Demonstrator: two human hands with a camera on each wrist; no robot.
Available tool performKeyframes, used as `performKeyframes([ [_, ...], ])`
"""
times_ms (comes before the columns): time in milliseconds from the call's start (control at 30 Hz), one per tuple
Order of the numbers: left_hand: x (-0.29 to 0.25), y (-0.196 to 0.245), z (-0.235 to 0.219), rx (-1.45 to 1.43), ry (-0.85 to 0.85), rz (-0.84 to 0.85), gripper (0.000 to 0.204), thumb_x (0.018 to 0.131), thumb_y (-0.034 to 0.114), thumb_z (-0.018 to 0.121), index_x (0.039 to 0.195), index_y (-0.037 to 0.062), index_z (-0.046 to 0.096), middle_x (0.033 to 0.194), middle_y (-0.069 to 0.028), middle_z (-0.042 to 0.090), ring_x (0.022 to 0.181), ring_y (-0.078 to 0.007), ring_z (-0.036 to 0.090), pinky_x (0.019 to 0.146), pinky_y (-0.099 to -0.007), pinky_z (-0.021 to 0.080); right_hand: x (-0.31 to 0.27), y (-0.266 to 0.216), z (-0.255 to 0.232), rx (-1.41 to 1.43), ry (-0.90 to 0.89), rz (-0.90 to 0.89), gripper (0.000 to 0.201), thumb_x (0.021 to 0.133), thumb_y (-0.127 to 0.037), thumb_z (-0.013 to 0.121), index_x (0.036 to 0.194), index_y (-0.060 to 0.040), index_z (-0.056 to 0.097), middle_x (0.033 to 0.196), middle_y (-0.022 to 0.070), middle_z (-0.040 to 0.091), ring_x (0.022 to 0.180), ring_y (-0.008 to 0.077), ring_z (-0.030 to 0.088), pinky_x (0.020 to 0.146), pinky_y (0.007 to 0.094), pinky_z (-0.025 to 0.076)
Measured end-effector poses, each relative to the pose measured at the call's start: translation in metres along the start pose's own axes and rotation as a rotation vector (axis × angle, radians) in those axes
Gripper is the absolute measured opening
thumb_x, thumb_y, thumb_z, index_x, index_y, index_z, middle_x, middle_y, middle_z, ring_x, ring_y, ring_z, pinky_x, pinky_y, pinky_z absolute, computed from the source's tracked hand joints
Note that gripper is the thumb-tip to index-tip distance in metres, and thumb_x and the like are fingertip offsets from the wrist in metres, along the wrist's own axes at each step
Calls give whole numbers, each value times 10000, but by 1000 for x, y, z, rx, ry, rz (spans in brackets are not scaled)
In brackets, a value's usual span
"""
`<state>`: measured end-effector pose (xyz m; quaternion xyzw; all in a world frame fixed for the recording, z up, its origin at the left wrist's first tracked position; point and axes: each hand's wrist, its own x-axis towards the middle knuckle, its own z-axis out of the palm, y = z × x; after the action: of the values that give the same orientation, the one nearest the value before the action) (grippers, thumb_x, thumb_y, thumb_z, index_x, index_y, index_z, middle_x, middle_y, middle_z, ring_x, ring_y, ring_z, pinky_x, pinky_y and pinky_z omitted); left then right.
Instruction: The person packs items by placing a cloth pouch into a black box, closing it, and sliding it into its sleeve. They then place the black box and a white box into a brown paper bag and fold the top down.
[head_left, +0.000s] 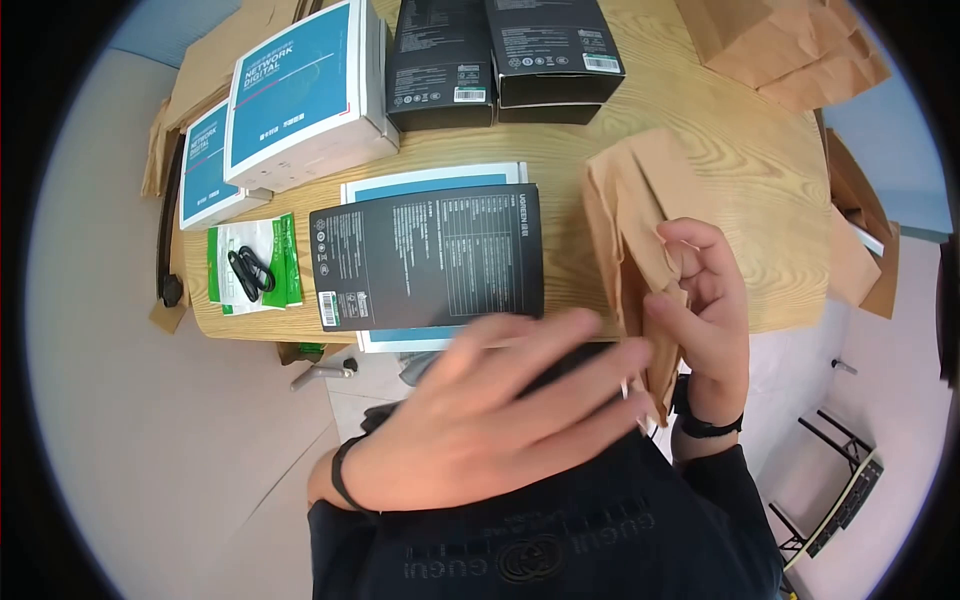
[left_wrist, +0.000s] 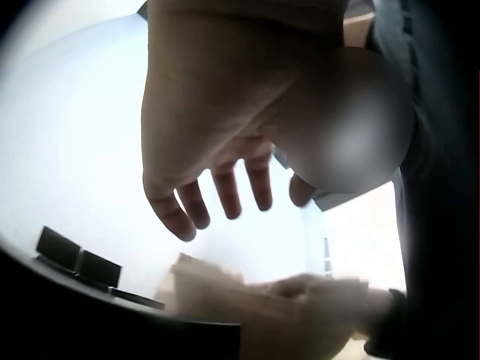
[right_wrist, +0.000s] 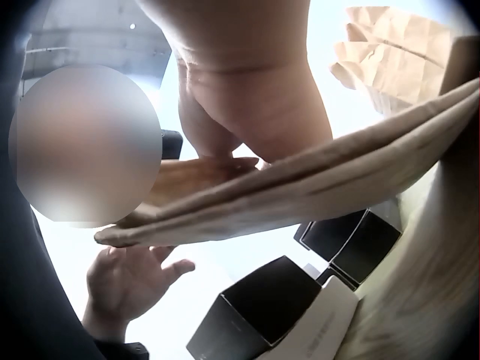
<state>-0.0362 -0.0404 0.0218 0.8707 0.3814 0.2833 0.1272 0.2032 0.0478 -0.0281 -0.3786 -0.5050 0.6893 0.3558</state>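
Observation:
A flattish brown paper bag stands tilted at the table's front edge, its folded side toward me. My right hand grips it, thumb and fingers pinching the paper. In the head view my left hand is motion-blurred, fingers spread, in front of the bag's lower end. Its fingers hang apart with nothing between them in the left wrist view. The right wrist view has the left fingertips right at the bag's edge. Beyond the left hand, a black printed box lies across a blue-and-white box.
Blue-and-white boxes are stacked at the back left, beside two black boxes. A green-and-white packet lies at the left with a coiled black cable on top. More brown paper sits at the back right.

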Motion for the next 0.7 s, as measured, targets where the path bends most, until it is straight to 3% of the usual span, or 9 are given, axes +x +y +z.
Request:
performKeyframes([
  [133, 23, 8, 33, 107, 16, -1, 389, 801, 161, 678, 1188, 133, 690, 1202, -42, 661, 1215, -262, 579, 948, -409, 494, -5, -20, 1, 135, -7, -75, 556, 857, 122, 619, 1382, 6, 478, 1218, 88, 655, 1104, 105, 606, 942, 243, 466],
  [267, 27, 1, 39, 276, -65, -39, 317, 749, 138, 664, 1065, 130, 674, 1039, -23, 604, 1146, -215, 594, 852, -379, 477, -10, -23, -27, 86, -66, -192, 581, 817, 99, 653, 1368, 16, 488, 1299, 123, 641, 1177, 140, 610, 998, 270, 461],
  [333, 23, -5, 38, 240, -211, -80, 287, 734, 149, 656, 1019, 113, 677, 983, -27, 579, 1114, -217, 597, 835, -360, 467, -13, -36, -33, 74, 98, -294, 602, 783, 65, 686, 1354, 24, 500, 1316, 135, 638, 1194, 177, 621, 1036, 304, 463],
  [367, 23, -6, 39, 287, -126, -75, 264, 732, 154, 651, 989, 103, 682, 952, -29, 562, 1084, -216, 596, 845, -362, 467, -16, -43, -38, 73, 101, -294, 602, 783, 65, 686, 1354, 24, 500, 1316, 135, 638, 1194, 177, 621, 1036, 304, 463],
  [467, 23, -9, 31, 308, -159, -126, 261, 738, 150, 650, 991, 101, 688, 944, -25, 559, 1064, -209, 592, 859, -362, 464, -23, -68, -47, 77, 235, -396, 586, 774, 40, 665, 1338, 39, 505, 1290, 162, 650, 1197, 225, 635, 1079, 318, 454],
  [533, 24, -11, 28, 318, -149, -143, 271, 752, 133, 646, 1018, 109, 697, 939, -29, 560, 1045, -211, 589, 868, -363, 455, -21, -83, -47, 26, 451, -569, 578, 773, 30, 630, 1333, 58, 494, 1245, 191, 664, 1200, 259, 642, 1092, 348, 468],
  [567, 24, -13, 26, 343, -113, -140, 194, 750, 129, 648, 940, 105, 676, 955, -29, 577, 1043, -207, 578, 874, -358, 448, -22, -87, -50, 20, 451, -574, 578, 773, 30, 630, 1333, 58, 494, 1245, 191, 664, 1200, 259, 642, 1092, 348, 468],
  [633, 27, -15, 20, 366, -90, -181, 133, 762, 102, 642, 893, 96, 662, 998, -28, 606, 1045, -206, 569, 871, -342, 438, -25, -94, -56, -124, 558, -710, 596, 865, -184, 570, 1412, 21, 451, 1326, 182, 604, 1197, 309, 629, 1083, 455, 501],
  [700, 25, -22, 17, 359, -88, -184, 166, 767, 97, 641, 930, 85, 667, 1007, -34, 610, 1053, -212, 571, 858, -337, 439, -28, -94, -55, -150, 560, -746, 587, 888, -223, 542, 1415, 20, 450, 1295, 182, 608, 1187, 309, 629, 1078, 459, 502],
])
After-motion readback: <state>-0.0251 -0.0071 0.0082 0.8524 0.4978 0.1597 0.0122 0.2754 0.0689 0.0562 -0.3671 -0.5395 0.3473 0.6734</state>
